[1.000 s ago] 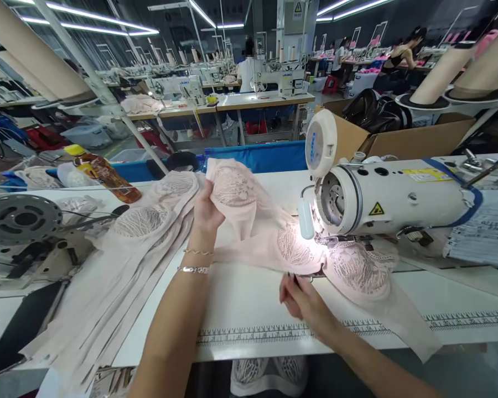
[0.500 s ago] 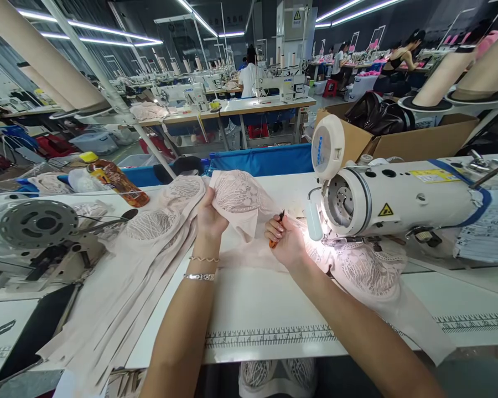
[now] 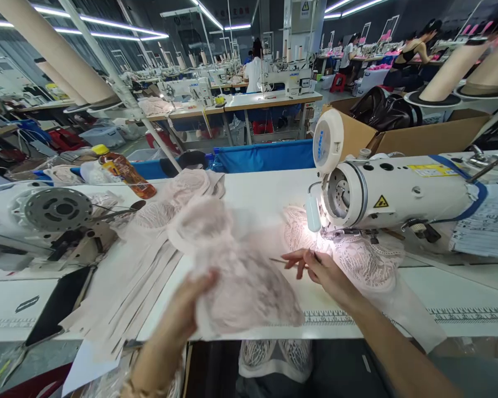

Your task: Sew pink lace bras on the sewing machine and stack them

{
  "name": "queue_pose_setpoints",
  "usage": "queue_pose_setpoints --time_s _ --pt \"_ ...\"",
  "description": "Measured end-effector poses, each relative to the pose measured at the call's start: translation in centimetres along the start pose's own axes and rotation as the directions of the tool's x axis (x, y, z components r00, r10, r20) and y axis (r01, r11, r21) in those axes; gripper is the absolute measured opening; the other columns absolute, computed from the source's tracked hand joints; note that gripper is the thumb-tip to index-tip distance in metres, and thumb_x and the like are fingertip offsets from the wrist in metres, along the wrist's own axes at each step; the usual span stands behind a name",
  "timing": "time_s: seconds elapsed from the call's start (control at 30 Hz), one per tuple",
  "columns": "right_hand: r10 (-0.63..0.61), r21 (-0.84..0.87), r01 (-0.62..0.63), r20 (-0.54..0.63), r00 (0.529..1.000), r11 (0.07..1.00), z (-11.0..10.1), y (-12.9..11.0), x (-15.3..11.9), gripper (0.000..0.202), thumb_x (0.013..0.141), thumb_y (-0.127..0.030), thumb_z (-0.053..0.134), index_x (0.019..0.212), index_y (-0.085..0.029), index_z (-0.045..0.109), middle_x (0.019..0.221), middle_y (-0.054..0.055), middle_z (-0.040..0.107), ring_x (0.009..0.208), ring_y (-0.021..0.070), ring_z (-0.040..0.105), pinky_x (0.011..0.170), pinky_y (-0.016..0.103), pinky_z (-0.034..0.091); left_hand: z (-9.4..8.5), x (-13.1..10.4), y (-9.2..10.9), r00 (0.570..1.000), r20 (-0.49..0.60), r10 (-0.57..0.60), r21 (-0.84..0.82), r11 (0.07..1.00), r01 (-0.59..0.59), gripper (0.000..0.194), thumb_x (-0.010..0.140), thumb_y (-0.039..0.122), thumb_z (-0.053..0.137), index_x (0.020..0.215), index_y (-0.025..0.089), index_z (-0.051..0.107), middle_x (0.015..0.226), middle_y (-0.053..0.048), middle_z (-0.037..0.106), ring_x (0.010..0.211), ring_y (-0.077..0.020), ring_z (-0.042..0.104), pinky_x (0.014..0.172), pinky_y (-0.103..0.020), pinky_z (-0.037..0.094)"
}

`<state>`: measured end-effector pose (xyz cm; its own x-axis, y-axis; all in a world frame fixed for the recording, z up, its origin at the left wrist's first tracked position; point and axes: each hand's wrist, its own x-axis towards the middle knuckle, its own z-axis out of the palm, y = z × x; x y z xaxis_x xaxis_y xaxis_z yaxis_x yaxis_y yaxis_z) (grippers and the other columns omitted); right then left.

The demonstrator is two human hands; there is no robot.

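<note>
My left hand (image 3: 193,298), smeared by motion, grips a pale pink lace bra (image 3: 249,287) that hangs blurred over the table's front edge area. To its right, my right hand (image 3: 315,265) has its fingers partly stretched and holds a small thin dark tool, seen only in part. Another lace bra piece (image 3: 367,268) lies under the head of the white sewing machine (image 3: 382,193), beside its bright lamp. Several stacked bras (image 3: 153,218) with long pale bands lie at the left.
A second machine (image 3: 62,210) stands at the left, with a bottle (image 3: 128,174) behind it. A ruler strip (image 3: 327,318) runs along the front edge. Behind the right machine is a cardboard box (image 3: 431,135); people sit farther back.
My left hand has moved down and toward me, pulling the bra off to the front. My right hand has shifted right and lower, its fingers looser. The view has shifted slightly.
</note>
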<state>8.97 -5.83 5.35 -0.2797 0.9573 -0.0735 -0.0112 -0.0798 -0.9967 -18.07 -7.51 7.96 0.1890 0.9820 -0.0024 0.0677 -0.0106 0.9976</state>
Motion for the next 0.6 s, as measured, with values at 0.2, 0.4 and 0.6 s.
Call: queue_pose_setpoints --time_s 0.2,0.4,0.6 --pt "0.136 -0.399 -0.038 0.219 0.966 0.916 1.8 1.1 -4.7 0.057 0.091 -0.060 0.060 0.061 -0.023 0.030 0.059 -0.007 0.025 0.055 0.0113 0.029 0.054 0.027 0.023 6.1 -8.7 -5.5 0.940 0.104 -0.325 0.024 0.945 0.325 0.054 0.089 0.067 0.061 0.093 0.014 0.073 0.099 -0.012 0.076 0.098 -0.0292 0.071 0.095 -0.040 0.057" --pt "0.105 -0.613 -0.029 0.089 0.990 0.790 1.0 2.6 -10.1 0.017 0.091 -0.026 0.046 0.086 -0.023 0.062 0.079 0.005 0.068 0.072 0.0232 0.062 0.063 0.031 0.041 5.0 -8.5 -3.9 0.980 0.196 0.025 0.575 0.807 -0.136 0.040 0.107 0.031 0.038 0.092 0.015 0.072 0.073 -0.006 0.071 0.065 -0.0184 0.068 0.062 -0.028 0.053" --pt "0.122 -0.556 0.046 0.261 0.957 0.830 -0.1 1.1 -12.8 0.023 0.094 -0.030 0.059 0.072 -0.022 0.063 0.070 0.001 0.067 0.065 0.0178 0.060 0.060 0.027 0.040 7.7 -4.6 -1.5 0.633 0.739 0.232 0.528 0.383 -0.758 0.021 0.093 0.015 0.067 0.112 0.021 0.072 0.165 -0.011 0.034 0.156 -0.0355 0.021 0.125 -0.064 0.020"
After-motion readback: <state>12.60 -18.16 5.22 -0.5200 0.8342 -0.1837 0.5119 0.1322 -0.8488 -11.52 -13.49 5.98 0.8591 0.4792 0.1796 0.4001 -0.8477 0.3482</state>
